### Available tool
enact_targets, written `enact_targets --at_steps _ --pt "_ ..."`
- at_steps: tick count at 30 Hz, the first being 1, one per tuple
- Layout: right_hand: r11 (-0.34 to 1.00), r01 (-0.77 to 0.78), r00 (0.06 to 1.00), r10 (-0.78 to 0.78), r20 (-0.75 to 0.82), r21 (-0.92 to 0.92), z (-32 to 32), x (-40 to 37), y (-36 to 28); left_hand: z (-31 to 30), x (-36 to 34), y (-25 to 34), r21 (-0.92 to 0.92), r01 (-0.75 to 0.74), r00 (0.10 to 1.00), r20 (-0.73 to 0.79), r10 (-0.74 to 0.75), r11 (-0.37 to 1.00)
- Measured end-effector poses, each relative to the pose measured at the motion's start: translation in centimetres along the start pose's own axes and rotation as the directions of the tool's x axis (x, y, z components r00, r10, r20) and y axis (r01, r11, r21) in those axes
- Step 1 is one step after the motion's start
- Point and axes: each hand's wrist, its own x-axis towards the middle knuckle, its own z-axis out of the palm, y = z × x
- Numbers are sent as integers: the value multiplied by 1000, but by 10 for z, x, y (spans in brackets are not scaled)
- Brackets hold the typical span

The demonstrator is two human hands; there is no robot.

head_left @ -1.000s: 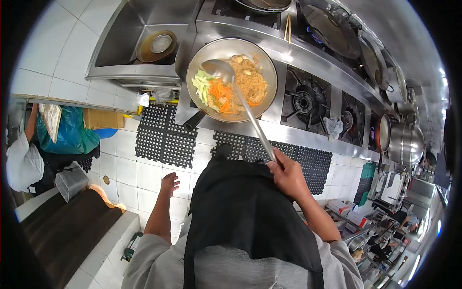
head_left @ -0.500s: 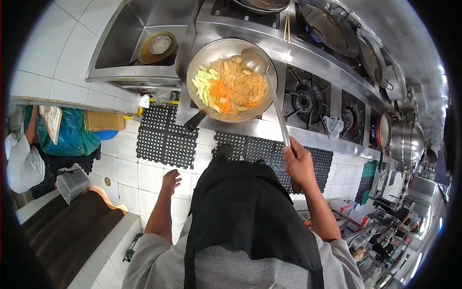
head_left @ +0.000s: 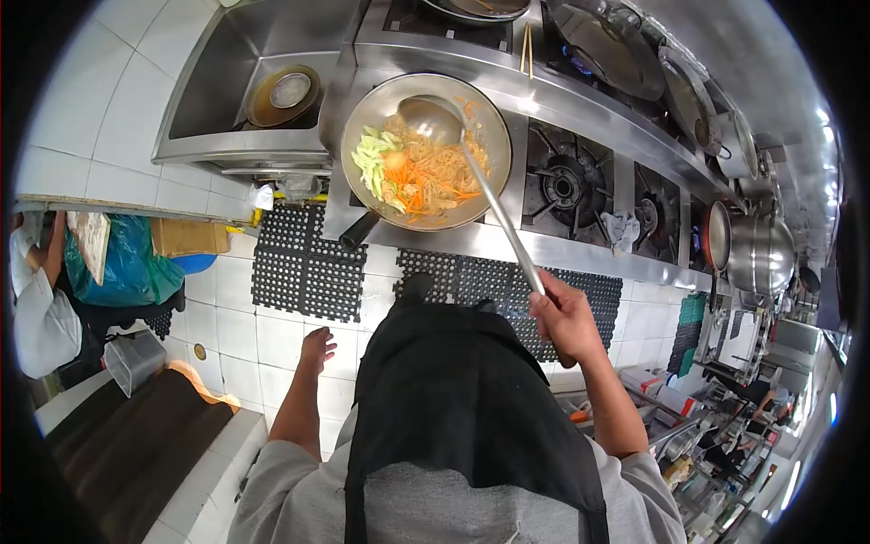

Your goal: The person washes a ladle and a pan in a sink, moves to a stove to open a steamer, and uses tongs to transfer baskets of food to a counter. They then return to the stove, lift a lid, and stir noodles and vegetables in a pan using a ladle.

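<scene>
My right hand [head_left: 566,317] is wrapped round the handle of a long metal ladle [head_left: 498,208]. The ladle's bowl is inside the wok [head_left: 500,154], over the back part of the noodles and hiding some of them. In the wok are browned noodles [head_left: 453,165], orange shredded carrot [head_left: 415,192] and pale green cut vegetable [head_left: 373,165] on the left. The wok's dark handle [head_left: 360,231] points toward me, with no hand on it. My left hand [head_left: 315,349] hangs low over the floor, fingers apart, holding nothing.
Right of the wok is a gas burner [head_left: 569,184] with a crumpled cloth [head_left: 622,231] beyond it. Chopsticks [head_left: 526,50] lie on the ledge behind. A sink [head_left: 204,145] holding pans is at left. Black rubber mats [head_left: 308,263] cover parts of the floor. A person's arm [head_left: 54,249] shows far left.
The ladle's bowl has moved left across the back of the wok, over the noodles. My right hand has shifted slightly right and down. My left hand stays low and open.
</scene>
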Motion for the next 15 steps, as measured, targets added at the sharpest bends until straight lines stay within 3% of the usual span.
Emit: enact_targets --at_steps 3,7,10,11,12,13,14,15 --pt "971 100 971 -142 -191 -217 0 24 9 8 1 8 1 -42 999 24 42 999" --pt "932 165 920 -263 -291 -322 3 56 23 19 2 20 -16 -76 996 48 77 997" --pt "990 -116 992 111 -55 -87 11 44 25 16 1 18 -46 -87 995 40 89 995" --pt "968 -206 976 191 108 143 15 38 27 15 -1 18 -48 -80 996 44 82 996" --pt "838 -346 925 229 303 422 14 36 26 14 -4 19 -47 -73 996 49 75 996" --pt "606 -495 851 195 487 622 11 34 27 12 -3 16 -31 -50 998 41 52 998" --pt "305 -629 767 93 635 715 7 32 28 10 -3 12 -21 -38 999 35 39 999" --pt "160 -683 725 37 687 712 6 35 33 7 -4 8 -12 -26 999 29 27 1000"
